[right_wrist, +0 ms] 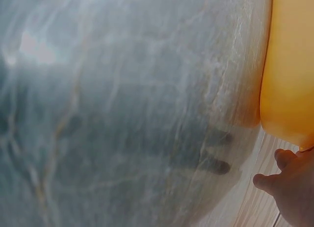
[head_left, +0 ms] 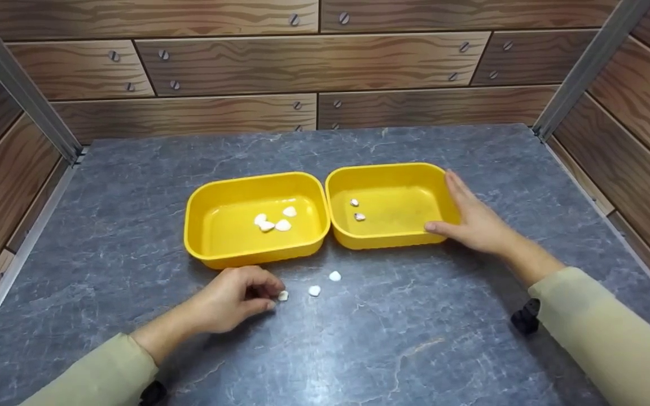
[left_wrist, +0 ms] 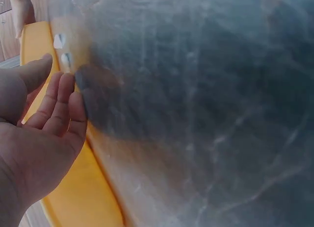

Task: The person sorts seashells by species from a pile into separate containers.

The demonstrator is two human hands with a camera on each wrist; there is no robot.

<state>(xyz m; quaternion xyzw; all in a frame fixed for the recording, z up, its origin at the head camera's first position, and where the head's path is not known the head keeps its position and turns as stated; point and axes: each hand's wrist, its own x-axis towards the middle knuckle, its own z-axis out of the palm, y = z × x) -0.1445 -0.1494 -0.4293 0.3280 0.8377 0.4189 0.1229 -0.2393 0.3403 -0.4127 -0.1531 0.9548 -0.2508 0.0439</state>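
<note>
Several white seashells lie in the left yellow tray. Two dark-marked shells are in the right yellow tray. In front of the trays, two white shells lie apart on the table. A third, a small pale shell, is at the fingertips of my left hand, whose thumb and fingers are apart with the fingers loosely bent. My right hand rests against the right end of the right tray, thumb at the front rim and straight fingers along the side.
The two trays stand side by side, nearly touching, on a grey marbled table. A wood-patterned back wall and side walls with metal corner posts enclose the table.
</note>
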